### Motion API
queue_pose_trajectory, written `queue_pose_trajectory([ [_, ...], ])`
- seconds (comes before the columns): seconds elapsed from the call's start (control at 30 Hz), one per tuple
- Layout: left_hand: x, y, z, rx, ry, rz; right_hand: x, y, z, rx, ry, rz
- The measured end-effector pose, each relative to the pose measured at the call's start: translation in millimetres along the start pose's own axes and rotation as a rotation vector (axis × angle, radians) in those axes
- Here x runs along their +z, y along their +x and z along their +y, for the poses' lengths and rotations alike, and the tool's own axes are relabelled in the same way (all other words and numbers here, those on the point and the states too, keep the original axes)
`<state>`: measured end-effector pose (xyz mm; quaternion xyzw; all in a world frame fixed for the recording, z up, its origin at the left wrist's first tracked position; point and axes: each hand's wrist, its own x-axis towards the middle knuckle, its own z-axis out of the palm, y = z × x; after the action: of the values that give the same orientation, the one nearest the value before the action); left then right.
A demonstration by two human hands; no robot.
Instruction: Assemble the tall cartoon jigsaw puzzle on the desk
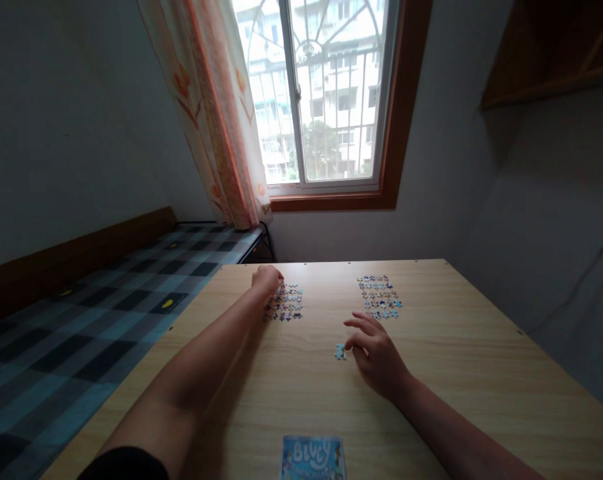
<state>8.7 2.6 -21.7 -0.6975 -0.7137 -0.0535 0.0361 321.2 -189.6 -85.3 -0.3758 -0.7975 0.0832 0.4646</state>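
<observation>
Small jigsaw pieces (289, 303) lie in rows on the left half of the wooden table. At their far left corner is my left hand (266, 279), its fingers bent and drawn together over the edge of the rows. What the fingertips hold, if anything, is hidden. My right hand (379, 350) hovers low over the table with its fingers apart. Beside its index finger and thumb lies a small cluster of joined light-blue jigsaw pieces (340, 351); I cannot tell whether the fingertips touch it. Beyond that hand, a second group of jigsaw pieces (380, 297) is laid out in rows.
A blue box or card marked "BLUEY" (312, 457) lies at the near edge of the table (461, 373). To the left stands a bed with a checked cover (111, 313). A window (331, 100) and a curtain (216, 113) are behind the table.
</observation>
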Motion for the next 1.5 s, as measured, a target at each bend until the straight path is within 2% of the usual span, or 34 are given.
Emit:
queue_pose_trajectory([
  [0.27,5.1,-0.6,2.4,-0.022,0.017,-0.052,0.1,0.7,-0.2,0.009,0.014,0.005],
  [0.47,0.0,6.9,4.9,-0.042,0.031,-0.1,0.1,1.1,-0.3,0.028,0.023,-0.002],
  [0.7,-4.8,9.5,5.6,-0.042,0.014,-0.091,2.1,2.4,-1.4,0.051,0.027,0.003],
  [0.9,-11.4,6.0,6.6,-0.009,-0.129,-0.06,1.8,2.4,-0.6,0.049,0.028,-0.005],
  [1.07,-38.5,-1.9,2.2,0.126,-0.377,-0.027,4.5,0.7,6.1,0.038,0.004,0.006],
  [1.13,-50.7,-13.9,3.3,0.184,-0.532,0.004,5.2,0.4,7.5,0.039,-0.003,0.005],
  [1.17,-55.9,-22.9,5.5,0.224,-0.68,0.013,5.2,0.4,7.7,0.04,-0.004,0.005],
  [1.2,-60.0,-34.0,9.1,0.26,-0.833,0.015,5.0,0.6,7.6,0.042,-0.005,0.006],
  [1.27,-64.6,-61.4,20.5,0.332,-0.997,-0.022,4.0,1.3,6.8,0.047,-0.005,0.013],
  [1.4,-56.7,-123.6,54.1,0.384,-1.007,-0.149,-0.6,2.8,4.0,0.054,-0.012,0.019],
  [1.47,-44.4,-150.7,70.0,0.481,-0.913,-0.153,-3.6,2.9,2.3,0.042,-0.044,-0.001],
  [1.5,-36.8,-162.1,76.5,0.533,-0.866,-0.117,-5.0,2.8,1.6,0.029,-0.067,-0.017],
])
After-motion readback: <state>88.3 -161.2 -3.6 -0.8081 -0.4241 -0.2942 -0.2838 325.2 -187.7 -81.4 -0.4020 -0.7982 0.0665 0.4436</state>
